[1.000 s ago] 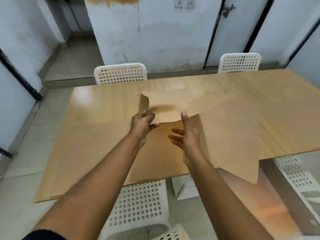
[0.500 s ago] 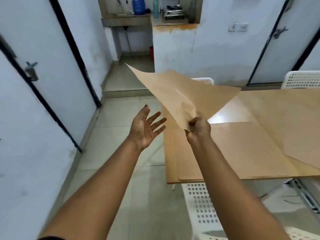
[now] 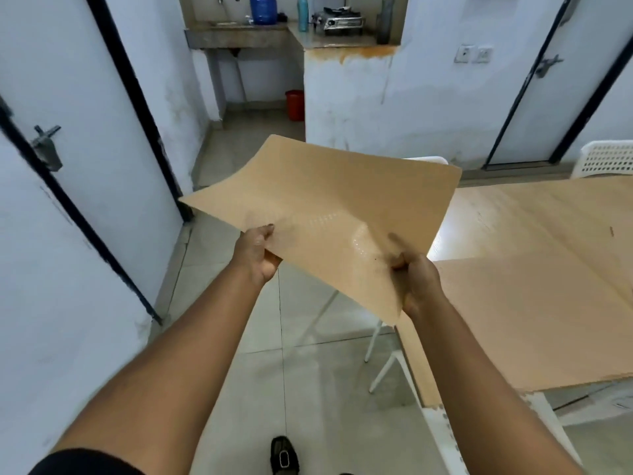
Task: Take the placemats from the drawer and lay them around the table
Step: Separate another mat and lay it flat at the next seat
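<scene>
Both hands are holding one tan placemat (image 3: 329,207) up in the air, over the tiled floor (image 3: 308,389) and just left of the wooden counter (image 3: 534,214). The left hand (image 3: 255,257) is gripping the mat's near-left edge, with its fingers (image 3: 265,231) curled together and clamped on the sheet, the thumb hidden beneath it. The right hand (image 3: 416,281) is pinching the near-right corner, its fingers closed tight on the mat so that the material is puckering into a raised fold beside the knuckles. The mat is tilting, its far-left corner bending upward and its far-right corner reaching over the left end of the counter without visibly touching it. A second tan placemat (image 3: 520,310) is lying flat on the near-left part of the counter, its colour close to the wood. A white perforated chair (image 3: 606,159) is standing at the far side of the counter, and the white legs of another chair (image 3: 380,358) are showing under the counter's left end. A dark shoe (image 3: 283,455) is showing at the bottom edge on the floor. Far back, a red bucket (image 3: 295,105) is sitting on the floor beneath a kitchen ledge carrying a blue water jug (image 3: 263,8) and a small stove (image 3: 342,20).
</scene>
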